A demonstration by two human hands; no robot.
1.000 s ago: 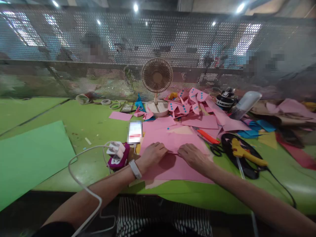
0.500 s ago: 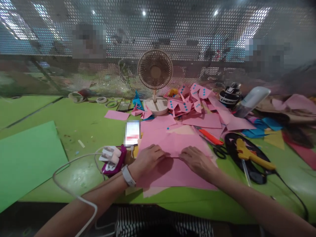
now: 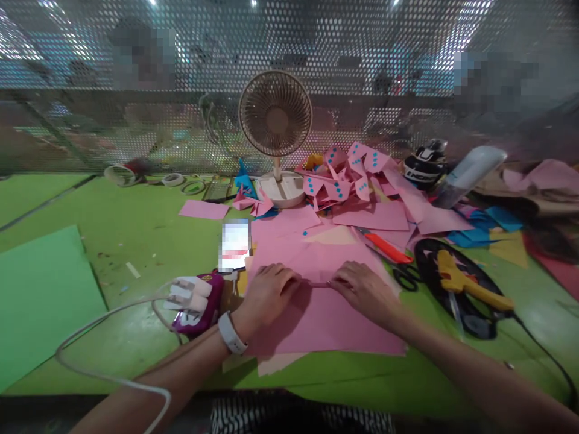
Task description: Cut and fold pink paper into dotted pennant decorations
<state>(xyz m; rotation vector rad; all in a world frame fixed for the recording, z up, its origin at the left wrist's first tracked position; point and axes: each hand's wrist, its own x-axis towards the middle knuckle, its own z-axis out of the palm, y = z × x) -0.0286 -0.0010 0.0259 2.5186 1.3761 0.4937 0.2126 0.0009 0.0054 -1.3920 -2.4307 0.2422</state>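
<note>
A narrow folded or rolled strip of pink paper runs between my two hands, lying low over larger pink sheets. My left hand, with a pale band at its wrist, is closed with thumb and fingers on the strip's left end. On the right end my right hand pinches in the same way. The fingertips hide both ends of the strip. Beyond my left hand lies a phone with a lit screen. Scissors with an orange part are near my right hand.
A small fan stands at the back, beside a heap of folded pink paper. A yellow glue gun rests on a black tray at right. Left are a purple power adapter with cable and a green sheet.
The paper between my hands has gone from a wider flat piece to a narrow strip. My fingers have curled in more tightly around it. The view has shifted slightly.
</note>
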